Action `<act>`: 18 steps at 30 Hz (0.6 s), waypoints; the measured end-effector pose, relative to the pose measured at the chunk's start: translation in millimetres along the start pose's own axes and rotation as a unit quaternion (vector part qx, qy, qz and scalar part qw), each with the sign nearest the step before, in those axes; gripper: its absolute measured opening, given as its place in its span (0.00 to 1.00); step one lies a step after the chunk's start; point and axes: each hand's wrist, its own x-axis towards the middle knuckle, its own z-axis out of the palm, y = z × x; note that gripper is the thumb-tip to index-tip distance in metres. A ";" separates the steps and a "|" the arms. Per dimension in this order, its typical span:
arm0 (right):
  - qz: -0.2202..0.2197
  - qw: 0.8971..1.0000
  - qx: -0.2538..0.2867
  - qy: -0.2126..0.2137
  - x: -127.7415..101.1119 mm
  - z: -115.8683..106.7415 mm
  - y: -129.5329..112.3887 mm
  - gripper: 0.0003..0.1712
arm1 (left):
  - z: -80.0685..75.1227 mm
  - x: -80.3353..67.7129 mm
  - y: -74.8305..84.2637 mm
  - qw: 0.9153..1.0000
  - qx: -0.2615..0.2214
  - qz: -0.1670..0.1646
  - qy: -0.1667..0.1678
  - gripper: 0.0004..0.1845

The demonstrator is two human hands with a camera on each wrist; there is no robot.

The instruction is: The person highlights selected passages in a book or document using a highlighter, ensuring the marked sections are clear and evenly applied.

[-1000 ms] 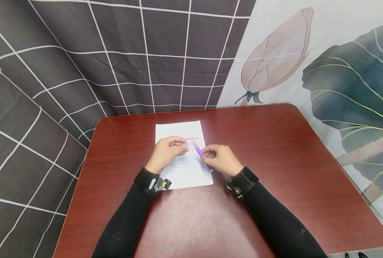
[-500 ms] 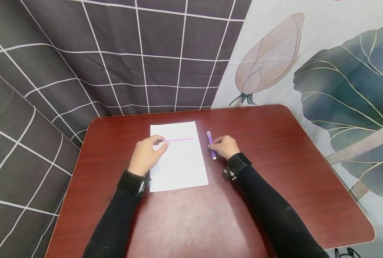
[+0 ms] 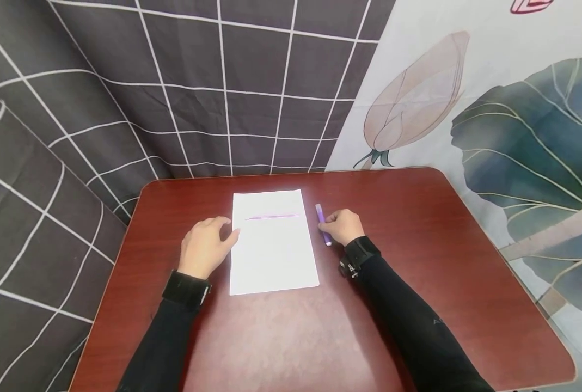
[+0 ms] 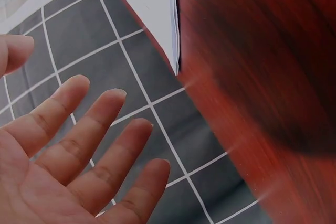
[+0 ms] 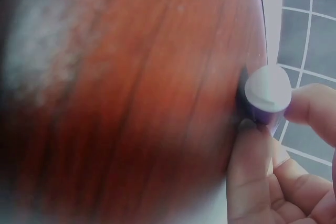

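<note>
We take the sheet of paper (image 3: 273, 242) as our landmark. Largest is the red-brown table (image 3: 418, 272): its far edge runs just beyond the paper's top edge, its left edge lies well off to the paper's left, and the broadest bare wood stretches to the paper's right and on the near side below it. Behind the far edge hangs a dark grid-patterned cloth (image 3: 197, 81), with a leaf-and-bud printed cloth (image 3: 491, 109) to its right.

The paper itself lies flat in the far middle of the table, its long edges running away from us, with a purple line (image 3: 273, 216) drawn across its upper part. In the left wrist view we see its edge (image 4: 174, 24) against the wood.

Our left hand (image 3: 204, 245) rests at the paper's left edge, released, fingers straight and spread, holding nothing; the thumb tip reaches that edge. Our right hand (image 3: 342, 226) sits just to the paper's right, fingers curled round a purple marker (image 3: 322, 223), which lies along the wood parallel to the paper's right edge, close to it but apart. The right wrist view shows the marker's pale end cap (image 5: 268, 90) pinched between thumb and finger.
</note>
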 end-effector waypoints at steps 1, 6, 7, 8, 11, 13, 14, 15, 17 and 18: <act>-0.002 1.000 0.001 0.000 1.2 3.0 0.2 0.17 | -0.4 -1.1 -1.6 1.000 0.002 -0.002 -0.001 0.27; -0.013 1.000 0.015 -0.022 3.6 13.7 -13.2 0.23 | -4.9 -7.4 -11.0 1.000 0.015 -0.016 -0.002 0.27; -0.009 0.999 0.024 -0.029 2.5 12.0 -16.6 0.25 | -4.9 -7.6 -11.6 1.000 0.017 -0.018 -0.002 0.27; -0.011 0.999 0.028 -0.032 2.0 9.5 -17.6 0.28 | -4.3 -7.2 -11.4 1.000 0.017 -0.019 -0.003 0.27; -0.001 1.000 0.028 -0.015 -13.1 -14.5 -24.4 0.36 | 2.2 -3.3 -6.1 1.000 0.015 -0.014 -0.004 0.28; -0.009 1.000 0.013 -0.004 -26.6 -33.9 -27.1 0.43 | 7.7 -0.8 -0.5 1.000 0.018 -0.007 -0.005 0.29; -0.017 1.000 -0.002 0.001 -33.8 -43.5 -27.6 0.45 | 10.7 0.1 2.3 1.000 0.018 -0.004 -0.005 0.31; -0.021 1.000 -0.018 0.003 -42.9 -53.4 -29.7 0.46 | 13.7 0.5 4.9 1.000 0.021 -0.002 -0.007 0.32; -0.038 0.998 -0.056 -0.006 -56.4 -66.7 -26.2 0.50 | 19.8 0.8 9.1 1.000 0.027 -0.002 -0.016 0.36; -0.046 0.996 -0.076 -0.010 -62.9 -71.1 -23.5 0.51 | 23.1 0.2 10.7 0.999 0.031 -0.004 -0.022 0.38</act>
